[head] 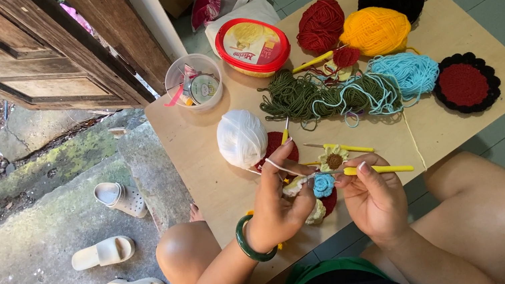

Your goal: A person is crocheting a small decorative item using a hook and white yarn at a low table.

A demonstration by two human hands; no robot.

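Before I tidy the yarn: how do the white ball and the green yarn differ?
The white ball is wound tight and round; the green yarn lies loose and sprawling. A strand from the white ball runs toward the left hand; the green yarn tangles with light blue yarn. Both lie on the low wooden table.

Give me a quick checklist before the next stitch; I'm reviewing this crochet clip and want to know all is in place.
1. Right hand grips yellow hook: ok.
2. Left hand holds blue flower piece: ok.
3. White strand over left fingers: ok.
4. White ball on table, not at the edge: ok.
5. Hook tip inside a loop: cannot tell, hidden.
6. Spare hook lies apart from the hands: ok.
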